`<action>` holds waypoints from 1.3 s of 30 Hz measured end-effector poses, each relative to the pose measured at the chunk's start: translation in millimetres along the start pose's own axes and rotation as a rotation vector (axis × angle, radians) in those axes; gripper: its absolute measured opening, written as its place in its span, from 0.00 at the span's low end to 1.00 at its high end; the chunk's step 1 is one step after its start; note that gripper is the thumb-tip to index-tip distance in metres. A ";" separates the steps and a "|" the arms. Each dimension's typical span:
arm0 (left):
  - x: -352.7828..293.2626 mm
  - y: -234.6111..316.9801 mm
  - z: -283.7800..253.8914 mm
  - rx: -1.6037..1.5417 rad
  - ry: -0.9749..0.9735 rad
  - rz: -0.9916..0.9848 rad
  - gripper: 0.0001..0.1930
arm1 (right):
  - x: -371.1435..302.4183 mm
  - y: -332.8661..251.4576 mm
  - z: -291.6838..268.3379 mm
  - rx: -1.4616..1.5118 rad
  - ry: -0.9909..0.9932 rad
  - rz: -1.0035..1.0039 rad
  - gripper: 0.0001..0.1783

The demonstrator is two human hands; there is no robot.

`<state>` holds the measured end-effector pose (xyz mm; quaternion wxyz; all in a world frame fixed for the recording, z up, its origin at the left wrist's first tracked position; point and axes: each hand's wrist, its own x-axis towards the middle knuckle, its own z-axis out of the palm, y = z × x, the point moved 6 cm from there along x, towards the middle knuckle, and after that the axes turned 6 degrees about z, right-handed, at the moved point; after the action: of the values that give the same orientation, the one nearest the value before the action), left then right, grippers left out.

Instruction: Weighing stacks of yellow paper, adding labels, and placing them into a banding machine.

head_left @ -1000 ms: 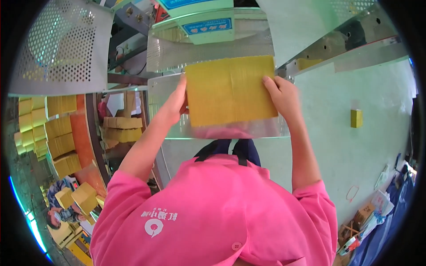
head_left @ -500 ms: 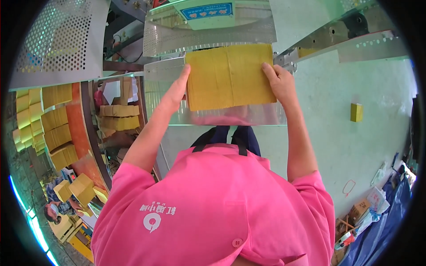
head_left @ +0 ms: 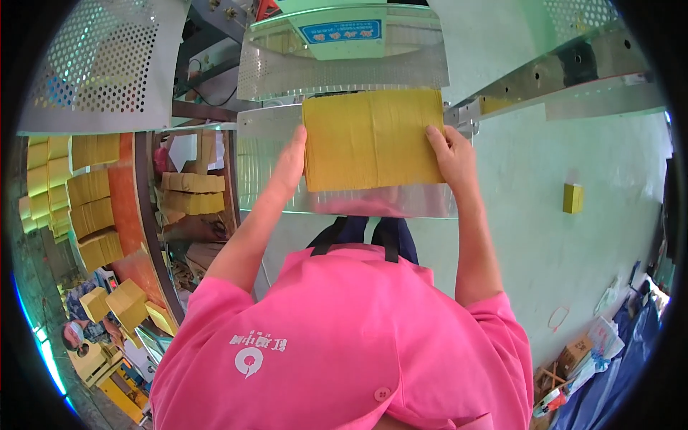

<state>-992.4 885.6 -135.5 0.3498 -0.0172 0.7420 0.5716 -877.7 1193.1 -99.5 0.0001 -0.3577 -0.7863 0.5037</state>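
Note:
A thick stack of yellow paper (head_left: pixel 374 140), with a crease down its middle, is over the shiny metal tray (head_left: pixel 269 122) in front of me. My left hand (head_left: pixel 292 156) presses the stack's left side, its fingers partly hidden along the edge. At the opposite side my right hand (head_left: pixel 455 154) grips the stack, thumb over the top face and fingers behind the edge. Whether the underside rests on the tray cannot be made out.
Beyond the tray rises a perforated metal guard (head_left: pixel 340 72). More yellow paper stacks (head_left: pixel 93 190) fill shelves at the left, where a person (head_left: pixel 89 333) works. A small yellow block (head_left: pixel 572 198) stands on the floor at right, and blue sheeting (head_left: pixel 609 373) lies lower right.
The stack, still between both hands, has come slightly nearer to me and overlaps the guard's lower edge less. The whole view has shifted a little too.

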 end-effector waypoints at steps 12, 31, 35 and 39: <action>-1.7 8.4 10.5 -0.088 0.056 0.017 0.40 | 7.0 44.7 18.2 0.571 -0.125 0.091 0.22; -3.6 -2.2 54.5 -0.750 0.074 0.213 0.31 | -11.1 20.4 42.0 0.848 -0.207 -0.006 0.30; 8.3 23.4 48.6 -0.771 -0.059 0.276 0.31 | -5.5 6.0 48.1 0.953 -0.214 -0.001 0.31; 50.5 54.9 29.8 -0.681 -0.032 0.338 0.31 | 19.2 -17.2 42.2 0.937 -0.171 -0.097 0.32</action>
<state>-1039.0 949.1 -119.9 0.2365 -0.0010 0.4966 0.8352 -916.9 1166.4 -113.6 0.1202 -0.2392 -0.4877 0.8309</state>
